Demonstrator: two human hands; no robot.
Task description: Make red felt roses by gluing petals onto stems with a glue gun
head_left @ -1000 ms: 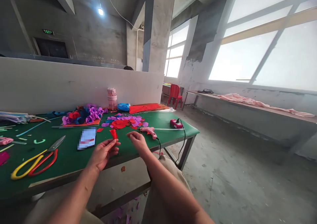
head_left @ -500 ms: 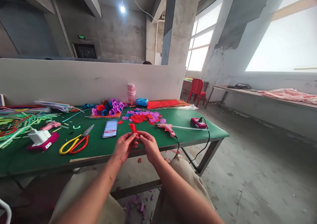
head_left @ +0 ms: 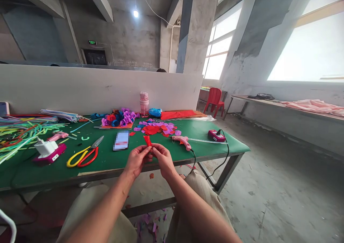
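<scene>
A small folded red petal piece (head_left: 147,140) stands up between my fingertips, just above the front edge of the green table (head_left: 104,160). My left hand (head_left: 137,158) pinches its lower end from the left. From the right, my right hand (head_left: 162,157) closes thumb and fingers on the same base; the exact grip is partly hidden. Beyond my hands lies a heap of loose red and purple petals (head_left: 153,129). A pink glue gun (head_left: 182,141) rests to the right of my right hand, and a phone (head_left: 121,140) lies to the left.
Yellow-and-red-handled scissors (head_left: 84,156) and a white plug on a purple socket block (head_left: 49,153) are at left, near colourful pipe cleaners (head_left: 24,135). Curled purple flowers (head_left: 126,117) and a pink bottle (head_left: 144,103) stand behind. The glue gun's black cord (head_left: 194,160) drops over the front edge.
The camera view has shifted slightly, so everything sits a little further right and lower. Both hands stay together on the red piece, with only a small shift of the fingers.
</scene>
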